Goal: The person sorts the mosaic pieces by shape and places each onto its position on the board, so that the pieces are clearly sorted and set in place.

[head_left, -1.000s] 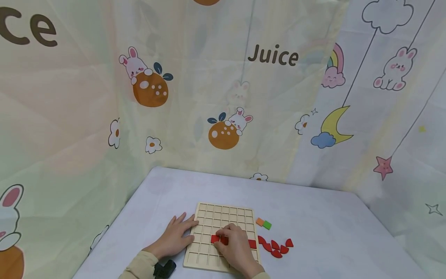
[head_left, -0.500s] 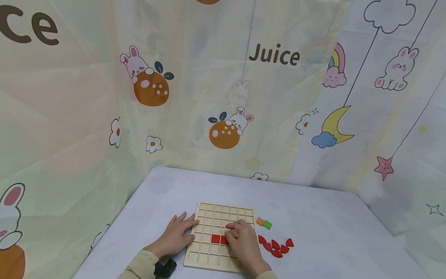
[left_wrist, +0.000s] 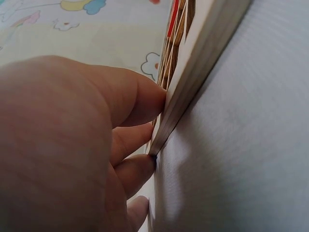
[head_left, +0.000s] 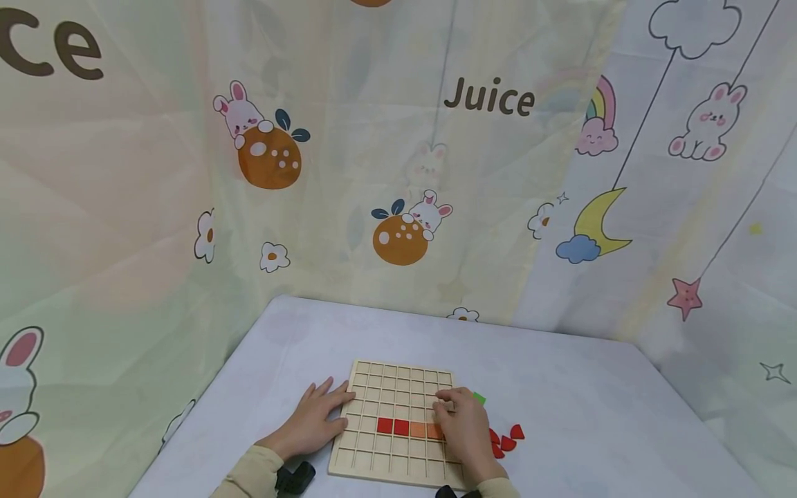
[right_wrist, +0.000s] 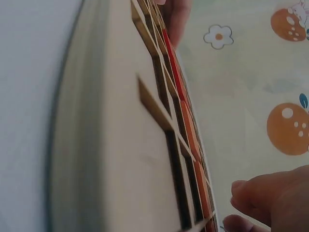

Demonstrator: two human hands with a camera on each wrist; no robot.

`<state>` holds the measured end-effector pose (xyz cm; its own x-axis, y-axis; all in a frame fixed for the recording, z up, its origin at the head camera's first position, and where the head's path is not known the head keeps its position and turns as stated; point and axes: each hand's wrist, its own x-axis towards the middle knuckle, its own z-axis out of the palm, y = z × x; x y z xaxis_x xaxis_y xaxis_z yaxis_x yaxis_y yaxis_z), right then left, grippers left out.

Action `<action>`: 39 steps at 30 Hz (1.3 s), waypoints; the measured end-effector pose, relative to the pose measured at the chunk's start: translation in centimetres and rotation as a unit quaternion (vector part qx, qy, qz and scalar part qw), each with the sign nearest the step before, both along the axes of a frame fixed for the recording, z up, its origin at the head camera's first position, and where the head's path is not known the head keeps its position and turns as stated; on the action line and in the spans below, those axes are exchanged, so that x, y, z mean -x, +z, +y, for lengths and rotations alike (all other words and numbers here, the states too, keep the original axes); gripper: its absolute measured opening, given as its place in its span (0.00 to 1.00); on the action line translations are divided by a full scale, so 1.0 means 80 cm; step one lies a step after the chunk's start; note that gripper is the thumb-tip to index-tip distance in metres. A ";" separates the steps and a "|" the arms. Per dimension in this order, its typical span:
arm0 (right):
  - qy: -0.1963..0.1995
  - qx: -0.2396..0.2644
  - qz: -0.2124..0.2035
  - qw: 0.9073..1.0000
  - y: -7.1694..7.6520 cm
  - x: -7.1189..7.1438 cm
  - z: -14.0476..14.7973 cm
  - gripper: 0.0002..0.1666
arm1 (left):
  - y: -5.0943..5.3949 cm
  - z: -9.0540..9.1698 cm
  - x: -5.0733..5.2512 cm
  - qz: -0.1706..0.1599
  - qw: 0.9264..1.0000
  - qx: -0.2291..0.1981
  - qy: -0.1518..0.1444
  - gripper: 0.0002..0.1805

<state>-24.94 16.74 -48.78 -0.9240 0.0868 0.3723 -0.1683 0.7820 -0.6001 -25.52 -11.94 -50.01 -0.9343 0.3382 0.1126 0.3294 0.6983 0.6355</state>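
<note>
Left hand (head_left: pixel 313 420), fingers spread, touches the left edge of the grid board (head_left: pixel 358 461); right hand (head_left: pixel 463 429), fingers bent, is at its right side, grip impossible to tell. Red tiles (head_left: pixel 385 425) and orange tiles (head_left: pixel 418 429) share one board row; red pieces (head_left: pixel 508 445) lie right of it.

The left hand (head_left: pixel 313 423), fingers spread, touches the left edge of the board (head_left: pixel 391 400), the right hand (head_left: pixel 465 430) bent over its right side.

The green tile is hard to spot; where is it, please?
In the head view, the green tile lies right of the board, partly hidden by the right hand.
</note>
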 end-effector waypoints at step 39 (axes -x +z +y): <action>-0.130 -0.031 -0.072 0.988 -0.003 0.017 0.071 0.21 | 0.003 -0.003 -0.001 0.000 1.000 -0.007 -0.010 0.25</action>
<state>-26.31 22.40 -48.98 -0.9174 0.3094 0.2505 0.1266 0.8234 -0.5532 -25.44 -12.14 -49.73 -0.9278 0.3545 0.1167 0.3421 0.6829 0.6454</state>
